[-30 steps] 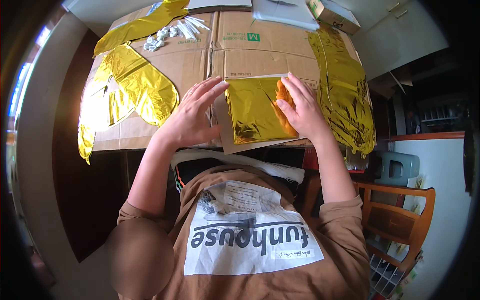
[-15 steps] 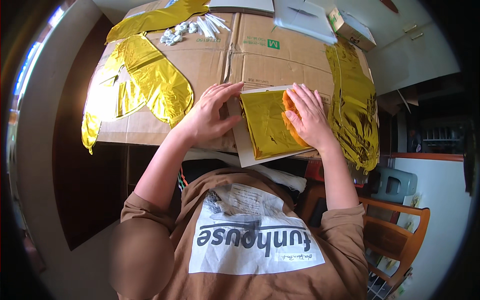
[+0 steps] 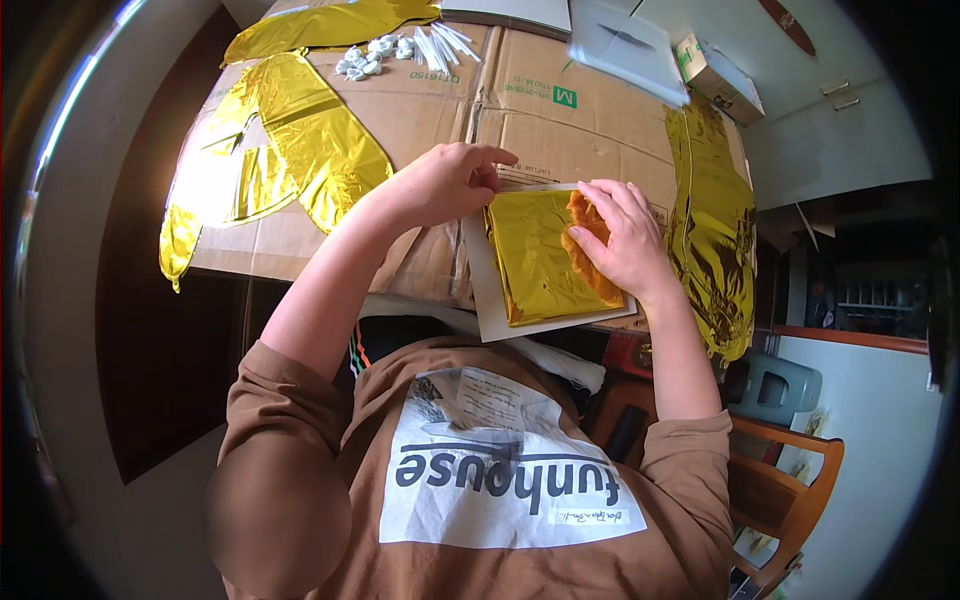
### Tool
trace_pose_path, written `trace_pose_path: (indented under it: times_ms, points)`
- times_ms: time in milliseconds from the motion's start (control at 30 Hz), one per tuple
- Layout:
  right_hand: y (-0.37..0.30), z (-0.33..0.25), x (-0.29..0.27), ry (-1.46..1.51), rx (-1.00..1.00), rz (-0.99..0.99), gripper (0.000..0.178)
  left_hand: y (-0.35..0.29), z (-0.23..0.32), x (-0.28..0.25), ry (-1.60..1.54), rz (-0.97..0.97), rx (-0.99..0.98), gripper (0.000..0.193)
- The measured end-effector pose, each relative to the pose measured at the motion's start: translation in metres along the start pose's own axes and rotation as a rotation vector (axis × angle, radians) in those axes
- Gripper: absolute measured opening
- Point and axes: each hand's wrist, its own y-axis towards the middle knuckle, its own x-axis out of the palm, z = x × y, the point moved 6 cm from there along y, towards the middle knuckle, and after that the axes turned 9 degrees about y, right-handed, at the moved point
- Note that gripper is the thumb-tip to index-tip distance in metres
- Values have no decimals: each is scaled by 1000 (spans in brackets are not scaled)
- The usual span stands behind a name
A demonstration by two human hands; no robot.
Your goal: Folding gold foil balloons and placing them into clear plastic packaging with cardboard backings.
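A folded gold foil sheet lies on a white board at the near edge of the cardboard-covered table. My right hand is closed on a crumpled orange cloth, pressing it against the foil's right side. Over the far left corner of the foil is my left hand. Its index finger points right, the other fingers curl loosely, and nothing shows between them.
Flat gold foil balloons lie at the left, with another gold foil along the right edge. White sticks and small white pieces sit at the back. A carton stands back right, and a wooden chair lower right.
My left hand has lifted off the foil's left side and moved farther away, its fingers more curled. My right hand stays on the orange cloth at the right side. The view has shifted slightly.
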Motion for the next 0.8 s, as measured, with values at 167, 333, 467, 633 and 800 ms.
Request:
trace_pose_path:
  times_ms: [167, 333, 467, 633, 800]
  points:
    - [0, -8, -3, 70, -102, 49, 44, -6, 3, -4, -2, -22, -21, 53]
    - [-8, -12, 17, -49, -181, 34, 44, -5, 10, -3, 103, -54, -86, 50]
    - [-4, -17, 29, -53, -131, 79, 46, 1, 8, -4, 177, -122, -216, 52]
    - [-7, -22, 41, -5, -67, 156, 43, 3, 9, -2, 260, -139, -154, 47]
    - [-16, -15, 29, 154, -4, 195, 39, 5, 5, 1, 94, -215, -253, 38]
